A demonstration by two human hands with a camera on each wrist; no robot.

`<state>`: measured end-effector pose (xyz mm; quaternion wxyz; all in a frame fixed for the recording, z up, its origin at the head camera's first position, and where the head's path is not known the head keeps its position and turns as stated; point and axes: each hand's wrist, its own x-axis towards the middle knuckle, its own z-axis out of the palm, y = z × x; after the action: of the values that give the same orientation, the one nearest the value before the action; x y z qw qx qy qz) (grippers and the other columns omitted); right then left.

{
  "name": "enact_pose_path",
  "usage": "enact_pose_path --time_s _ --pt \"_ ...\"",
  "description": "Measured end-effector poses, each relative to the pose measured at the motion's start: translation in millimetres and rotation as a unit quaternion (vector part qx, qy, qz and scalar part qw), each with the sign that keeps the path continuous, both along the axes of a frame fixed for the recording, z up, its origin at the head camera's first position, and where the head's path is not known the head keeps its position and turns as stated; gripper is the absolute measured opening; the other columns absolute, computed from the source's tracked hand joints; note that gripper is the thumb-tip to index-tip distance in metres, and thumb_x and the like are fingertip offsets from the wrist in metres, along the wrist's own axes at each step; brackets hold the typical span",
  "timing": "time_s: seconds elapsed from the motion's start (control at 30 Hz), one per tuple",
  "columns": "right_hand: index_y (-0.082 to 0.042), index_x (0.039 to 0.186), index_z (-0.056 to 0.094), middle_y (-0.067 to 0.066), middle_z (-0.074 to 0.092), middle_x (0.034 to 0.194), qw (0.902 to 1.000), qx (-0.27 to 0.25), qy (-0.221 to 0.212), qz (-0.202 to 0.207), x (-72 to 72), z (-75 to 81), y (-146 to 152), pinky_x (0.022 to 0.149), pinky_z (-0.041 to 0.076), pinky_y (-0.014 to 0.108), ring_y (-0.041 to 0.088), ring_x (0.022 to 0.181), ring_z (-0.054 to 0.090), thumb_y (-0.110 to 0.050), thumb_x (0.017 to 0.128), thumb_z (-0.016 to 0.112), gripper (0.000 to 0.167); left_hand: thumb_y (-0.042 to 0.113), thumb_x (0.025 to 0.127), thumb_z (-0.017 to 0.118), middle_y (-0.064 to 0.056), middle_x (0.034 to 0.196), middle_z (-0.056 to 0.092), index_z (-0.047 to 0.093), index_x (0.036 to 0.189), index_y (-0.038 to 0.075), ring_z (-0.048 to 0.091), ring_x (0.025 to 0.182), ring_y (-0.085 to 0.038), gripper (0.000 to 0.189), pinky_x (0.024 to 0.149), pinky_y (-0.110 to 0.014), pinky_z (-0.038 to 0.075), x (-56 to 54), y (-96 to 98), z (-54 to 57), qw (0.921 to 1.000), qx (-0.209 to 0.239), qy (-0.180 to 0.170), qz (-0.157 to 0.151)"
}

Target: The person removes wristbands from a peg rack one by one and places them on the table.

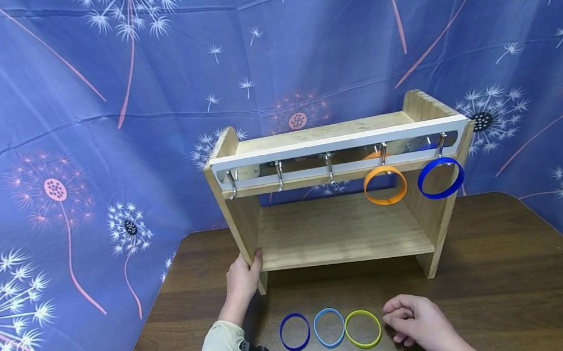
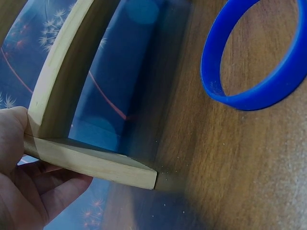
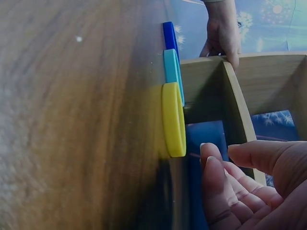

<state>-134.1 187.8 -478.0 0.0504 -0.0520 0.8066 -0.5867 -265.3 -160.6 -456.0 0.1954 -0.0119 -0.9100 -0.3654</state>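
My left hand grips the left side panel of a small wooden shelf, thumb on one side and fingers on the other. Three silicone wristbands lie in a row before the shelf: a dark blue wristband, a light blue wristband and a yellow wristband. Just right of the yellow one hovers my right hand, its fingers loosely bent, thumb and fingertips apart with nothing between them. An orange wristband and a blue wristband hang from the two rightmost hooks.
A white rail with several metal hooks runs along the shelf's upper front; the three left hooks are bare. Everything stands on a brown wooden table. Behind it hangs a blue dandelion-print cloth.
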Motion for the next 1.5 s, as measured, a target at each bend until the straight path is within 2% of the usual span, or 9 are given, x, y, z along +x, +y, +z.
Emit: enact_pose_path --time_s 0.23,0.43,0.7,0.9,1.03,1.3,1.5 --pt "0.010 0.107 0.060 0.019 0.070 0.090 0.9998 -0.005 0.016 -0.011 -0.3 10.9 0.7 0.051 0.053 0.031 0.017 0.057 0.064 -0.007 0.089 0.069 0.027 0.035 0.096 0.058 -0.017 0.084 0.069 0.063 0.094 0.008 0.065 0.076 -0.040 0.027 0.069 -0.053 0.049 -0.3 0.3 0.4 1.0000 0.001 0.001 -0.002" --pt "0.011 0.111 0.060 0.019 0.070 0.092 0.9991 -0.020 0.032 -0.021 -2.9 18.7 2.9 0.053 0.054 0.031 0.017 0.057 0.064 -0.007 0.090 0.068 0.028 0.034 0.096 0.059 -0.016 0.084 0.069 0.063 0.095 0.008 0.065 0.077 -0.038 0.027 0.069 -0.052 0.049 -0.4 0.4 0.3 1.0000 0.006 0.001 -0.002" --pt "0.006 0.109 0.064 0.008 0.072 0.090 0.9956 -0.017 0.079 -0.048 -5.8 31.8 5.9 0.050 0.053 0.033 0.018 0.058 0.066 -0.007 0.091 0.068 0.023 0.034 0.096 0.058 -0.016 0.083 0.068 0.063 0.094 0.008 0.064 0.075 -0.038 0.026 0.068 -0.052 0.049 0.5 1.0 1.6 1.0000 0.006 0.003 -0.004" --pt "0.002 0.107 0.066 0.001 0.071 0.087 0.9933 -0.026 0.081 -0.079 -2.8 45.6 4.7 0.053 0.054 0.034 0.023 0.060 0.067 -0.008 0.090 0.069 0.020 0.034 0.096 0.059 -0.018 0.084 0.069 0.063 0.094 0.008 0.065 0.077 -0.040 0.026 0.069 -0.053 0.049 0.9 1.4 1.9 0.9999 0.008 0.007 -0.005" --pt "0.000 0.108 0.066 -0.001 0.072 0.088 0.9922 -0.025 0.084 -0.089 -3.6 51.7 5.2 0.054 0.054 0.034 0.020 0.061 0.067 -0.011 0.090 0.070 0.021 0.034 0.096 0.059 -0.018 0.084 0.069 0.063 0.094 0.008 0.065 0.077 -0.040 0.026 0.069 -0.053 0.049 0.3 1.3 1.1 0.9999 0.007 0.009 -0.004" --pt "0.001 0.109 0.066 -0.003 0.072 0.090 0.9889 -0.020 0.114 -0.093 -6.3 61.7 8.5 0.053 0.054 0.033 0.018 0.061 0.068 -0.011 0.090 0.070 0.023 0.033 0.096 0.059 -0.018 0.087 0.070 0.064 0.097 0.008 0.065 0.079 -0.040 0.025 0.069 -0.053 0.049 -0.4 0.3 -1.5 1.0000 0.002 0.009 -0.001" --pt "0.002 0.108 0.067 -0.005 0.072 0.091 0.9865 -0.017 0.132 -0.096 -7.2 70.2 9.9 0.054 0.054 0.033 0.018 0.062 0.068 -0.011 0.090 0.070 0.022 0.034 0.096 0.059 -0.015 0.083 0.068 0.064 0.096 0.009 0.064 0.075 -0.038 0.025 0.068 -0.052 0.049 -0.2 0.3 -1.9 1.0000 0.002 0.009 0.000"
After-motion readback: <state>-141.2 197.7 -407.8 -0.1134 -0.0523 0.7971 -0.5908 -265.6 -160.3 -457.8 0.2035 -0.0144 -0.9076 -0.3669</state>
